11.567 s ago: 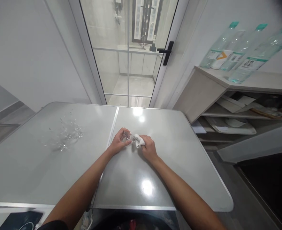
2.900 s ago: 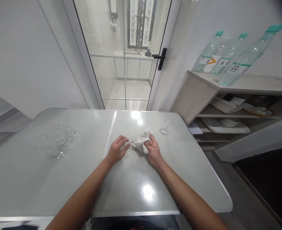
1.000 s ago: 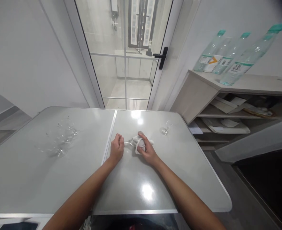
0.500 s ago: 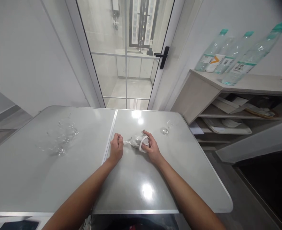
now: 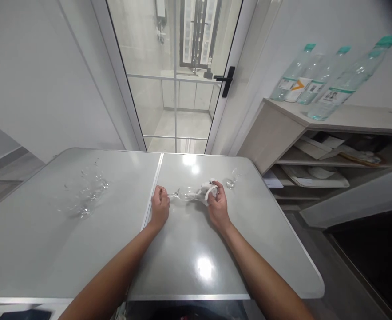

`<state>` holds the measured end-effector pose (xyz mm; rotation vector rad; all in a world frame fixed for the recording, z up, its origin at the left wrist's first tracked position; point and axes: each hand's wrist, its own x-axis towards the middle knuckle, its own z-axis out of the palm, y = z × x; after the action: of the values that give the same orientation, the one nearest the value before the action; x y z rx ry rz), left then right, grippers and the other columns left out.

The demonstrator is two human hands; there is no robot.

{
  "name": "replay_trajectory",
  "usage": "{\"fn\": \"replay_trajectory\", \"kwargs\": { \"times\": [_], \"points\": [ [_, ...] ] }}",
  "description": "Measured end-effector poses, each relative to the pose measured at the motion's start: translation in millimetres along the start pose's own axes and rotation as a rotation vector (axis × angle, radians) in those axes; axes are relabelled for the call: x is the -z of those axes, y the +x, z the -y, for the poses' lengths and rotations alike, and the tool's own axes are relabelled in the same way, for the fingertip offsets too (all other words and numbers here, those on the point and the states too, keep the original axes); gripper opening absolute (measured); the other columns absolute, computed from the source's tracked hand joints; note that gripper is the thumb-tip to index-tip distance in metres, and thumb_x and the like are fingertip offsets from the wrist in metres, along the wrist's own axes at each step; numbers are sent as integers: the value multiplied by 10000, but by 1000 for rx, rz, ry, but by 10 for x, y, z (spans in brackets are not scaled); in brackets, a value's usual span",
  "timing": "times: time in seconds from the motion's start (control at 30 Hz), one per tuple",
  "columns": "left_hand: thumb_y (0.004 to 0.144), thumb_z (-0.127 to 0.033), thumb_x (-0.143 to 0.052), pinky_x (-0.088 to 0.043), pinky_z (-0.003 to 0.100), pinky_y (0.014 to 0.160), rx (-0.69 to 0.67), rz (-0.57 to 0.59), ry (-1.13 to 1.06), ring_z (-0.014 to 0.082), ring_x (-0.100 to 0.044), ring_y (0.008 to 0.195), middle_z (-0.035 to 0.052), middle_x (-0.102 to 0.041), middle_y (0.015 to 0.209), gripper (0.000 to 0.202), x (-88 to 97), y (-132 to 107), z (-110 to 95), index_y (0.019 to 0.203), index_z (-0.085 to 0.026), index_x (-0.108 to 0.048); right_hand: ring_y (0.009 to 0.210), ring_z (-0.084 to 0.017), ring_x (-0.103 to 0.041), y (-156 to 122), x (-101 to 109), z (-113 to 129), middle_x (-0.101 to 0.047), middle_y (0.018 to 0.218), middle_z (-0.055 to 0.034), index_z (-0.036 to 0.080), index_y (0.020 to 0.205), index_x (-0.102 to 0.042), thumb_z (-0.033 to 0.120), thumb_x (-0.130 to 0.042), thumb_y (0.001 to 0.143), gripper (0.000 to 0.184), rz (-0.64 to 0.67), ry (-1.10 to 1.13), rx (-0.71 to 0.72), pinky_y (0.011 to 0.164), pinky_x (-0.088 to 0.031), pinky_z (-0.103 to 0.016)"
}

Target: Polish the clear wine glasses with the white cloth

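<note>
My left hand (image 5: 160, 202) is closed around the stem end of a clear wine glass (image 5: 186, 193), which lies sideways above the table with its bowl pointing right. My right hand (image 5: 218, 206) grips a bunched white cloth (image 5: 209, 191) at the mouth of the bowl. Part of the cloth hangs toward the glass; whether any of it is still inside the rim I cannot tell. My left fingers hide the foot of the glass.
Several clear glasses (image 5: 84, 209) are grouped on the table's left half, and one small glass (image 5: 231, 183) stands at the right. Beyond the grey table (image 5: 182, 262) is a glazed door (image 5: 176, 111). Plastic bottles (image 5: 332, 95) stand on a shelf unit (image 5: 282, 115) at right.
My right hand has moved right with the cloth, drawing it out of the bowl, which now shows clear. My left hand has shifted slightly left, still holding the glass.
</note>
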<state>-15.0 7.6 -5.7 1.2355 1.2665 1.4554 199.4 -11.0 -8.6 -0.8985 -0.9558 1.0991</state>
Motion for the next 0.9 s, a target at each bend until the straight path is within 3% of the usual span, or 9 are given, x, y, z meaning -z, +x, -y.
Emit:
{"fn": "replay_trajectory", "kwargs": {
  "times": [0.1,0.2,0.33,0.4,0.47,0.57,0.7,0.77,0.9],
  "points": [
    [973,-532,-533,-163,188,391,184,92,-215,80,-245,434,-85,-248,618,382,-28,27,-22,797,-248,-349,1000,-241,-677,-46,37,-15,-670,1205,-76,348,1372,-487,629,-727,868,625,119,40,-3,856,-559,-376],
    [925,-545,-595,-115,171,374,300,272,-277,56,-193,409,-97,-243,599,424,-46,20,-50,759,-239,-353,901,-239,-666,-108,62,-32,-677,1086,-64,310,1339,-555,603,-852,747,725,281,-27,-52,779,-548,-343],
    [872,-545,-664,-110,166,378,464,507,-294,47,-222,403,-95,-294,593,389,-74,-56,-86,804,-223,-456,1006,-284,-662,-137,86,15,-675,1153,-80,262,1277,-656,667,-878,653,777,565,-64,-61,890,-531,-382],
    [844,-551,-689,-113,169,368,537,523,-314,50,-240,396,-94,-321,586,381,-95,-85,-100,851,-220,-501,1056,-306,-663,-144,78,58,-675,1194,-88,258,1262,-682,719,-854,643,791,665,-32,-73,925,-525,-402],
    [827,-539,-710,-101,164,359,583,475,-349,44,-231,393,-97,-322,591,386,-109,-80,-110,848,-218,-497,1108,-323,-663,-158,50,94,-665,1271,-103,270,1323,-662,771,-808,664,840,630,15,-101,929,-532,-413],
    [803,-482,-749,-75,149,353,620,382,-436,26,-220,406,-95,-323,632,416,-106,-23,-124,783,-218,-428,1225,-341,-637,-184,-9,110,-593,1453,-130,285,1461,-574,802,-651,805,839,430,24,-104,961,-543,-448],
    [780,-431,-771,-112,138,338,603,305,-506,22,-263,437,-76,-366,693,434,-100,24,-142,753,-210,-399,1326,-291,-588,-189,-28,4,-543,1539,-97,324,1535,-489,557,-642,940,657,247,-70,-13,1040,-525,-446],
    [797,-436,-758,-124,139,331,566,283,-481,26,-264,440,-72,-372,708,414,-115,11,-146,763,-210,-412,1310,-275,-606,-178,1,-83,-602,1475,-111,288,1515,-509,455,-681,936,626,227,-167,81,1068,-514,-434],
    [871,-544,-684,-135,147,337,436,258,-382,44,-232,429,-83,-338,672,428,-127,-20,-124,787,-227,-408,1203,-306,-677,-143,86,-137,-718,1272,-127,242,1365,-631,339,-667,929,448,229,-523,429,1067,-523,-492]
  ]
}}
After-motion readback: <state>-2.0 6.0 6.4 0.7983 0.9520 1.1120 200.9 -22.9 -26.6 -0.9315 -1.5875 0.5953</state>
